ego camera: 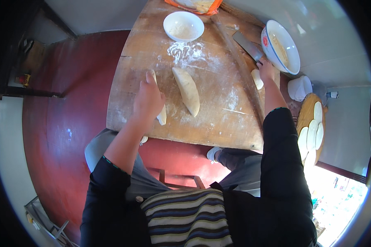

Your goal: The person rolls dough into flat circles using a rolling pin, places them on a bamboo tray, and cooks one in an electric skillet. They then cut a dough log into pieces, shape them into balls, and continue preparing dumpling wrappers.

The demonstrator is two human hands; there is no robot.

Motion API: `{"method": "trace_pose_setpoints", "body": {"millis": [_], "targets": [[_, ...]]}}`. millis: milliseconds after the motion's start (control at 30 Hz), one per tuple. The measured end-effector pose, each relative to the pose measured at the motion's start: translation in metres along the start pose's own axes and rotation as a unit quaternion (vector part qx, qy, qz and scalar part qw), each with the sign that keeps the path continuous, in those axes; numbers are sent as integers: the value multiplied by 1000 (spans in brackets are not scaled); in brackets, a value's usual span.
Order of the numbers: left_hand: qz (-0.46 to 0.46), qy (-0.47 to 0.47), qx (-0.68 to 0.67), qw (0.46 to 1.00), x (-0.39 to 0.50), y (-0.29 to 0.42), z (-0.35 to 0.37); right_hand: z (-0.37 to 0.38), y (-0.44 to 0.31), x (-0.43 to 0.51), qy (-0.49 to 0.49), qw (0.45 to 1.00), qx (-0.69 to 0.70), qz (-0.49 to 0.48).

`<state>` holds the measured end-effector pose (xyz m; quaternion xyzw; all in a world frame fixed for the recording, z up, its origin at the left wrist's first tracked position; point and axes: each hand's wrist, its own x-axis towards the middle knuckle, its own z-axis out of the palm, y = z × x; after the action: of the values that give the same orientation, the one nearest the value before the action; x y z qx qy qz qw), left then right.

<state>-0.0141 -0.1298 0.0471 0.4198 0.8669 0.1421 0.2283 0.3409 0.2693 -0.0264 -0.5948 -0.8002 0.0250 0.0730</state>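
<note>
My left hand is wrapped over a strip of pale dough near the left side of the floured wooden board. Both ends of that strip show beyond the hand. To its right, apart from it, lies a thick, tapered length of dough. At the far right, my right hand grips the handle of a cleaver, whose blade points away from me and lies close to the board. A short dough piece sits right beside this hand. Between my hands, a long wooden rolling pin runs lengthwise.
A white bowl of flour stands at the back, near an orange bag. Beyond the cleaver is an enamel basin with dough residue. At right are a white container and a round wooden board bearing several flat dough ovals.
</note>
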Motion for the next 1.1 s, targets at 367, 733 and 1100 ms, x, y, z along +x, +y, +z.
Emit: {"method": "trace_pose_setpoints", "body": {"millis": [367, 733, 1100], "targets": [[37, 197, -7, 980, 9, 10, -22, -88, -312, -189, -258, 950, 142, -101], [152, -45, -454, 877, -12, 36, -7, -82, -265, -239, -247, 557, 791, 57], [84, -536, -526, 655, -60, 47, -16, -143, -251, -277, -294, 408, 863, 46]]}}
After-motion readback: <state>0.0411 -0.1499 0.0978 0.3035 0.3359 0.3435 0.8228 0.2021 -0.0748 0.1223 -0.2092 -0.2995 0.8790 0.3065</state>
